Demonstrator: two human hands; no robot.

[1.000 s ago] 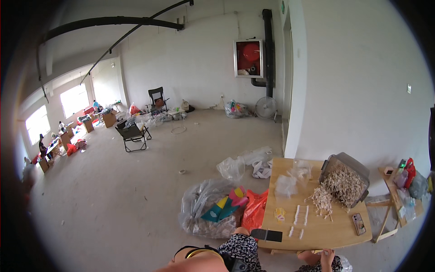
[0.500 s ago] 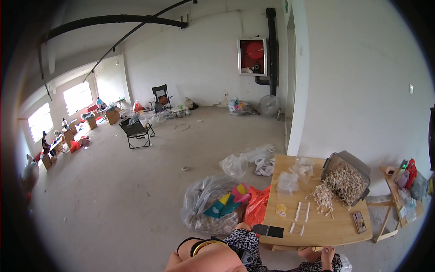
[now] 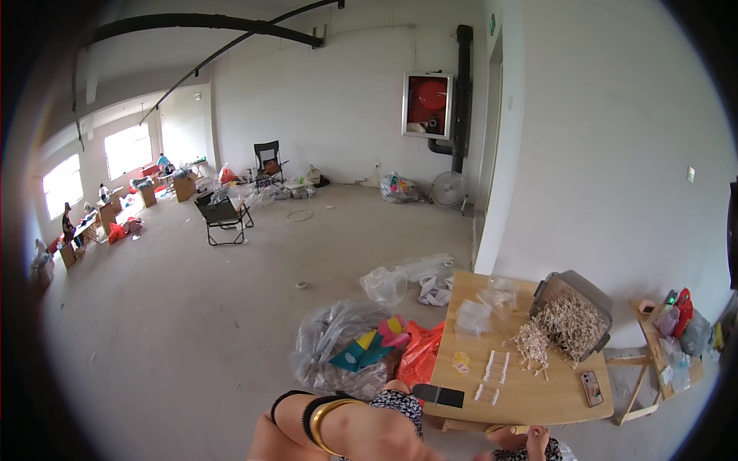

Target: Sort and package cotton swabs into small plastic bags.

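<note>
My left arm crosses the lower edge, with black bands and a gold bracelet on it; its fingers cannot be made out. Below the table's near edge, my right hand has its fingers closed beside a small yellowish piece; what they grip is unclear. On the wooden table lie several white strands and some small yellow pieces. A tilted grey bin spills a heap of off-white cords. A dark flat strip overhangs the near left corner.
A phone and clear plastic bags lie on the table. Left of it, a red bag and a large clear sack stand on the floor. A wooden stand is at right. Folding chairs and a fan are farther off.
The view has shifted, so the table sits slightly farther left and lower. My left arm has moved and now covers the small device seen at my lap. My right hand stays below the table edge.
</note>
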